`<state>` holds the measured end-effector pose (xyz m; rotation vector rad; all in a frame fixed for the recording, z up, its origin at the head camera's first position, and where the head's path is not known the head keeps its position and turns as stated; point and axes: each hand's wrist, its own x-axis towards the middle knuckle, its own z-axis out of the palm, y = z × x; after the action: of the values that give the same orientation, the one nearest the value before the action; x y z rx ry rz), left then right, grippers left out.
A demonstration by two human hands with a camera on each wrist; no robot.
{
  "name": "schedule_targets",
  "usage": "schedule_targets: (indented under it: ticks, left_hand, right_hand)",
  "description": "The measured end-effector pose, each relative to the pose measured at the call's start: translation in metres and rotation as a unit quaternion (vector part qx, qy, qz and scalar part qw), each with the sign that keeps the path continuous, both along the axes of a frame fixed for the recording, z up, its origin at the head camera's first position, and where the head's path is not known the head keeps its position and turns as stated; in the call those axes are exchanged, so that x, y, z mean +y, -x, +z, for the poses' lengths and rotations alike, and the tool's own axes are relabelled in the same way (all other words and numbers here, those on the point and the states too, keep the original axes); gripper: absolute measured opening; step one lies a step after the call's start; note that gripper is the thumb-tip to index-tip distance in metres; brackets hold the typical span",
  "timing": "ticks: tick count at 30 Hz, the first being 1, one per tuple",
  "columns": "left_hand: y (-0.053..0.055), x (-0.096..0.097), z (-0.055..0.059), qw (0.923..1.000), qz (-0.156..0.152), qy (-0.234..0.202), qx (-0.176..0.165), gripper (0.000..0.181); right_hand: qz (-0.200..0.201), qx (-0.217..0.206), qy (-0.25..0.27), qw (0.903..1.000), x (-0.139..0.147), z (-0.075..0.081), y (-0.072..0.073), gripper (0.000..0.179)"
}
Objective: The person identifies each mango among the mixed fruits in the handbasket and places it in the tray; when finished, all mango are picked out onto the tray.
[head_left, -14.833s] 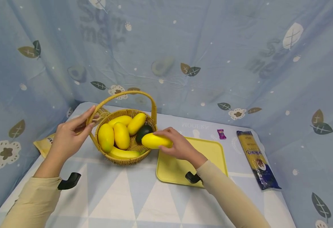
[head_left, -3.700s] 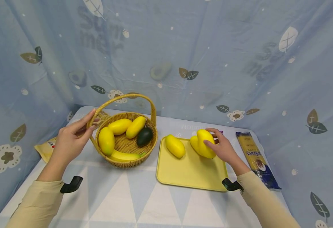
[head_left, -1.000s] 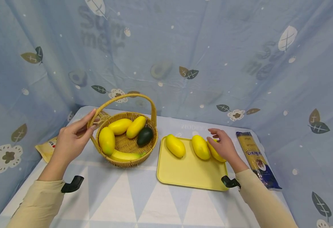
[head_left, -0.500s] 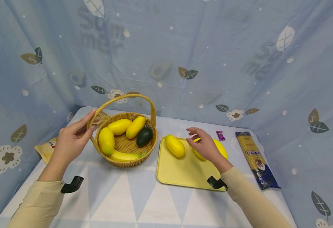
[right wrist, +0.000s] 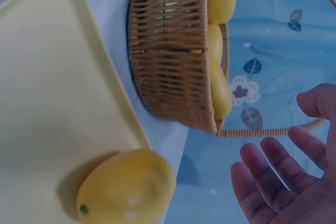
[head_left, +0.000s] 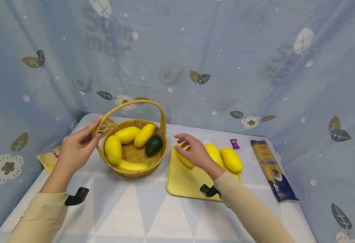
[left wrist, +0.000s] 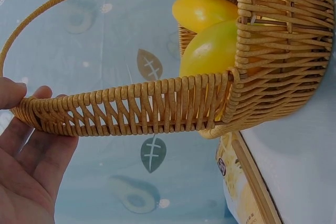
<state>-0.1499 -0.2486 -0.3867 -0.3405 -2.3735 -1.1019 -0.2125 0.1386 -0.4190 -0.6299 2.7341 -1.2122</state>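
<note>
My left hand [head_left: 77, 145] grips the handle [left wrist: 131, 109] of a wicker basket [head_left: 134, 174] between thumb and fingers. In the basket lie three yellow mangoes [head_left: 113, 150], a banana [head_left: 133, 166] and a dark green avocado [head_left: 154, 145]. A yellow tray [head_left: 183, 185] sits to its right, bearing a left mango [head_left: 187, 162], a middle mango [head_left: 214, 153] and a right mango [head_left: 231, 159]. My right hand [head_left: 195, 153] hovers over the left mango, partly covering it in the head view. Its fingers are loosely bent with nothing between them, as the right wrist view [right wrist: 289, 182] confirms.
A small purple wrapped sweet [head_left: 234, 144] lies behind the tray. Further right is a pasta packet [head_left: 273, 170]. A yellow packet [head_left: 49, 158] lies left of the basket, partly behind my left hand. Patterned curtains [head_left: 177, 50] enclose the table.
Mangoes have gone from basket to tray, the last let go on the tray's right side. My right hand has since moved left, toward the basket. My left hand stays on the handle.
</note>
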Motion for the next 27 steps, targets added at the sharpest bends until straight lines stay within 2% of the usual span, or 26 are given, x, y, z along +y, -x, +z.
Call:
schedule_targets:
  ticks: [7,14,21,27]
  left_hand:
    - [0.001,0.001,0.001,1.0000,0.005,0.008,0.002,0.072]
    - [0.002,0.000,0.000,0.9997,0.012,0.020,0.006,0.071]
    - [0.002,0.000,0.000,0.9996,0.014,0.022,0.009,0.072]
    - [0.001,0.000,0.000,0.9996,0.014,0.022,0.011,0.073]
  right_hand:
    - [0.041,-0.002,-0.010,0.9991,-0.036,0.004,0.006,0.048]
    - [0.072,-0.029,-0.012,0.9969,-0.071,0.008,0.012,0.046]
    - [0.092,-0.039,-0.025,0.9947,-0.106,0.006,0.021,0.047]
    - [0.102,-0.073,-0.042,0.9913,-0.134,0.006,0.025,0.050]
